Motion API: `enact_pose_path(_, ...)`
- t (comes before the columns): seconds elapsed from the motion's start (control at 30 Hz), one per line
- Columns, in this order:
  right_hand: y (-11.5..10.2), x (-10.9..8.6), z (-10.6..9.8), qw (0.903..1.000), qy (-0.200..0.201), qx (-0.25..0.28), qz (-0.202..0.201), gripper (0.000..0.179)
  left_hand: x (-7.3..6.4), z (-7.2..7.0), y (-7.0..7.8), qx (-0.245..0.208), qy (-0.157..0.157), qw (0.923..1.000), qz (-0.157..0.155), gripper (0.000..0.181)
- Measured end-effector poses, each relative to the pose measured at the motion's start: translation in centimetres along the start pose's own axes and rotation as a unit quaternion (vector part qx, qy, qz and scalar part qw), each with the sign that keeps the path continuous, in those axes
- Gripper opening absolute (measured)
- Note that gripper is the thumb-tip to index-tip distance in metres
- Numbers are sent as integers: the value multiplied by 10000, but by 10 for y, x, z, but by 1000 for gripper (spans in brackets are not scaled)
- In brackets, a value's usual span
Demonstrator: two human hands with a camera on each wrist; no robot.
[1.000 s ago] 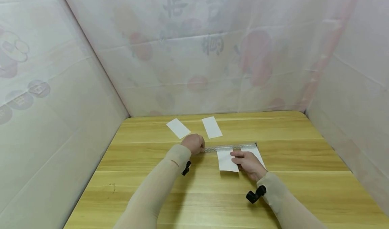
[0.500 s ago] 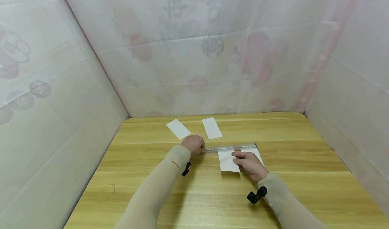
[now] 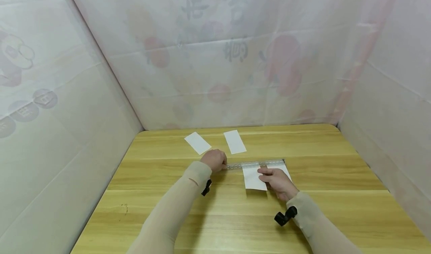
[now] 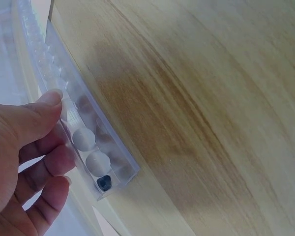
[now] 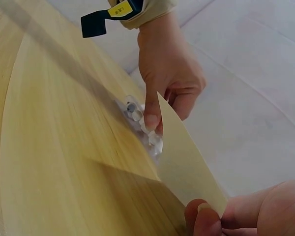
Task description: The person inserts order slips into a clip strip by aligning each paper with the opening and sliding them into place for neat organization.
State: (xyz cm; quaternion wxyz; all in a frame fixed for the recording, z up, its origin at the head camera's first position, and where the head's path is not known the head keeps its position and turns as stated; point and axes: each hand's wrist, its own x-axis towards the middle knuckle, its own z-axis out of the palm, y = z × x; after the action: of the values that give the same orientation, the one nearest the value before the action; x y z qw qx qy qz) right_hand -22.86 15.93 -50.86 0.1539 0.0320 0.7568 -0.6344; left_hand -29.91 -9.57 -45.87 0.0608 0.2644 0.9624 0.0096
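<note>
My left hand (image 3: pixel 214 159) grips the left end of a clear plastic rail (image 3: pixel 235 166). In the left wrist view the thumb lies on the rail's upper side, beside a row of clear round pieces (image 4: pixel 97 163) and a small black piece (image 4: pixel 104 183) at the end. A white paper card (image 3: pixel 254 179) has its top edge at the rail; my right hand (image 3: pixel 277 183) pinches its right side between thumb and fingers. Further right, a second white card (image 3: pixel 281 168) hangs from the rail, partly hidden behind that hand.
Two more white cards, a left one (image 3: pixel 198 143) and a right one (image 3: pixel 235 141), lie flat on the wooden table (image 3: pixel 151 209) beyond the rail. Printed cloth walls (image 3: pixel 215 70) enclose the table at the back and both sides.
The pinched card has slid slightly to the right along the rail, together with my right hand. My left hand keeps its hold on the rail's end.
</note>
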Motion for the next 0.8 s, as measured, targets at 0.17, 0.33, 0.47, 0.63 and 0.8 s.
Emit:
enact_pose_path(0.17,-1,-1,-3,10000,-8,33,-35,45,1,0,0,26,33,10000,20,8)
enact_pose_path(0.33,-2,-1,-5,10000,-44,55,-28,45,1,0,-1,-21,43,10000,4,8)
enact_pose_path(0.47,-1,0,-6,10000,-34,35,-2,45,2,1,-2,-64,35,10000,17,7)
enact_pose_path(0.63,0,1,-9,10000,29,59,-75,44,2,2,-2,-112,59,9999,-7,8)
enact_pose_path(0.8,0,0,-11,9999,79,44,-76,43,0,1,-1,-153,42,9999,-34,8)
